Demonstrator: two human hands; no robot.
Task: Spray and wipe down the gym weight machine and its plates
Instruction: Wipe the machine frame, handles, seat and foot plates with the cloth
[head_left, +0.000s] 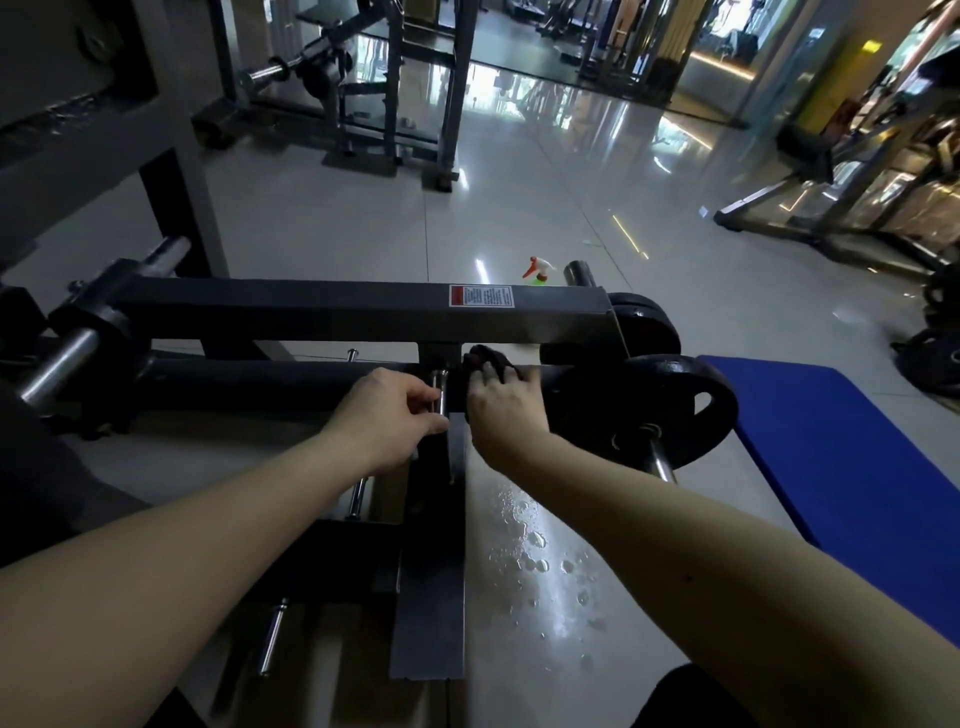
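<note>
Just below the dark grey square steel crossbar (311, 306), your left hand (387, 415) grips a short chrome pin (441, 395); beside it your right hand (501, 405) holds a dark cloth (480, 358). A black round iron plate (670, 410) sits below the crossbar's right end, an orange-and-white-topped spray bottle (537, 270) behind that end.

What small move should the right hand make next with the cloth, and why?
Probably slide the cloth rightward toward the weight plate: the right hand holds it on the black bar, the left hand grips the chrome pin, and the plate sits just beyond.
</note>
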